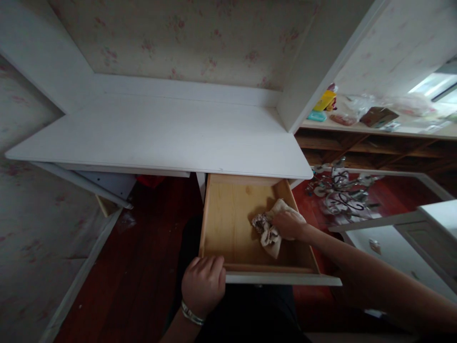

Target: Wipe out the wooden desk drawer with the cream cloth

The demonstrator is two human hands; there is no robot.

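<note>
Below the white tabletop [160,138], the wooden drawer [228,224] stands pulled out toward me, and both my hands are busy with it. My left hand [203,286] is at the front edge of the drawer, at its left corner. The fingers [209,261] are curled closed over the edge and they grip it, so the drawer stays open and steady. My right hand [288,224] is inside the drawer, on the right side of the bottom. Its fingers are closed on a crumpled cloth [268,232] and press it against the wood. The cloth is light with some darker marks; whether these are dirt or a print, I cannot tell.

As I judge it, the work is wiping the inside of the drawer, and it is somewhere in the middle. The drawer is already open and nothing else lies in it, so the bottom is free for the cloth. The cloth now sits at the right part, near the right wall. The left part of the bottom and the back corner look bare and dry, but the pictures do not show if they are already wiped or not. Closing the drawer is not yet done.

Beside the desk, on the right, some shiny metal things [339,190] lie on the red floor [143,247]. Farther back, a shelf [374,128] carries boxes and bags.
</note>
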